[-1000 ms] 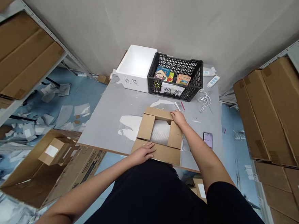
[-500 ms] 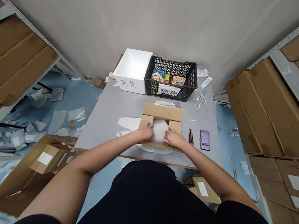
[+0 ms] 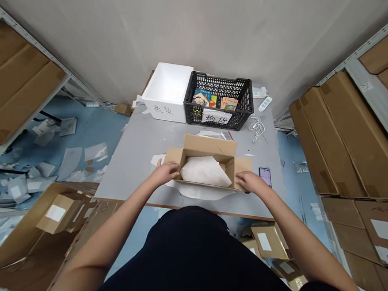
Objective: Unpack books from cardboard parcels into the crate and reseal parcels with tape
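Observation:
An open cardboard box (image 3: pixel 210 144) stands on the grey table, its back flap raised and its side flaps spread outward. Inside lies a white wrapped item (image 3: pixel 205 170), tilted across the box. My left hand (image 3: pixel 165 172) touches the left side flap, its thumb apart from the fingers. On the opposite side, my right hand (image 3: pixel 248 181) rests at the right flap with its fingers over the cardboard; whether they pinch it is too small to tell. White sheet material (image 3: pixel 200 191) lies partly under the box.
Behind the box are a white foam bin (image 3: pixel 166 110) and a black crate (image 3: pixel 220 120) holding books. A phone (image 3: pixel 265 176) and white cable (image 3: pixel 257 128) lie at right. A large carton (image 3: pixel 37 241) stands lower left; shelves flank the table.
Both hands have moved outward from the wrapped item to the side flaps, which are now opened out. The item lies more to the left and tilted. The red cutter is now hidden.

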A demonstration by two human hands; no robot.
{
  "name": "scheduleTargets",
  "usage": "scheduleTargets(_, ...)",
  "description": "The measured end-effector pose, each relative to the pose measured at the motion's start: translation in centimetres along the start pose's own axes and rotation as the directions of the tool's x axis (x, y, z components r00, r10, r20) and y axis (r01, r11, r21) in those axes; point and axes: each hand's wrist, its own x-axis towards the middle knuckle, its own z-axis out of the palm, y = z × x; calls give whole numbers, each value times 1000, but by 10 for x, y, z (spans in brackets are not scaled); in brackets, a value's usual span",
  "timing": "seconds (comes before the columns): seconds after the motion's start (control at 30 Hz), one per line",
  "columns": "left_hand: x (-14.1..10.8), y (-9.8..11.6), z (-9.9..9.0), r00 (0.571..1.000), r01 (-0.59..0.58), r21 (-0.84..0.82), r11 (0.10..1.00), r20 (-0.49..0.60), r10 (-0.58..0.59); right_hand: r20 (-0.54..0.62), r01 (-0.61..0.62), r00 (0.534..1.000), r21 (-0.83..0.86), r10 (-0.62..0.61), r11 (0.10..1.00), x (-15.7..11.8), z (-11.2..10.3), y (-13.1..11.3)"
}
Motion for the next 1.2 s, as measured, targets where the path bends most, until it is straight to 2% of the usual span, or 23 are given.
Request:
scheduleTargets(0.1, 3, 3, -1, 997, 47, -67, 997, 59, -43, 55, -77, 996, 68, 73, 995, 10, -6, -6)
scheduleTargets(0.23, 13, 23, -21, 976, 54, -71, 996, 217, -38, 118, -98, 990, 195, 76, 976, 40, -20, -27)
scheduleTargets(0.37, 26, 48, -39, 943, -25, -48, 999, 331, 39, 301, -232, 941, 250, 152, 940, 76, -23, -47)
scheduleTargets(0.47, 32, 61, -41, 914, -40, 18, 999, 404, 30, 372, -275, 912, 241, 173, 931, 93, -16, -54)
scheduleTargets(0.6, 40, 65, -39, 898, -37, 38, 999, 439, 17, 413, -217, 908, 314, 73, 924, 95, -7, -65)
scheduleTargets(0.7, 48, 70, -38, 893, -56, 41, 998, 448, 32, 397, -97, 913, 445, -99, 890, 91, 1, -76)
scheduleTargets(0.77, 55, 77, -36, 891, -101, 59, 993, 450, 64, 374, -7, 896, 550, -239, 835, 91, 8, -84)
scheduleTargets(0.83, 63, 85, -32, 885, -203, 64, 977, 438, 155, 353, 52, 875, 612, -331, 789, 94, 14, -92)
scheduleTargets(0.9, 68, 92, -25, 848, -331, 33, 943, 448, 282, 340, 86, 864, 627, -371, 774, 98, 19, -97)
scheduleTargets(0.97, 72, 94, -18, 793, -385, -3, 923, 510, 333, 330, 123, 843, 651, -425, 749, 102, 21, -99)
scheduleTargets(1.03, 72, 90, -10, 766, -334, 20, 942, 588, 259, 329, 127, 813, 706, -481, 696, 105, 21, -97)
scheduleTargets(1.1, 71, 82, -4, 783, -251, 94, 964, 605, 144, 330, 94, 795, 762, -509, 641, 107, 19, -90)
scheduleTargets(1.13, 69, 77, -2, 799, -217, 129, 968, 592, 100, 331, 68, 803, 775, -495, 628, 109, 18, -86)
scheduleTargets(1.2, 65, 67, 2, 836, -177, 169, 970, 546, 57, 353, -23, 862, 744, -364, 668, 116, 15, -75)
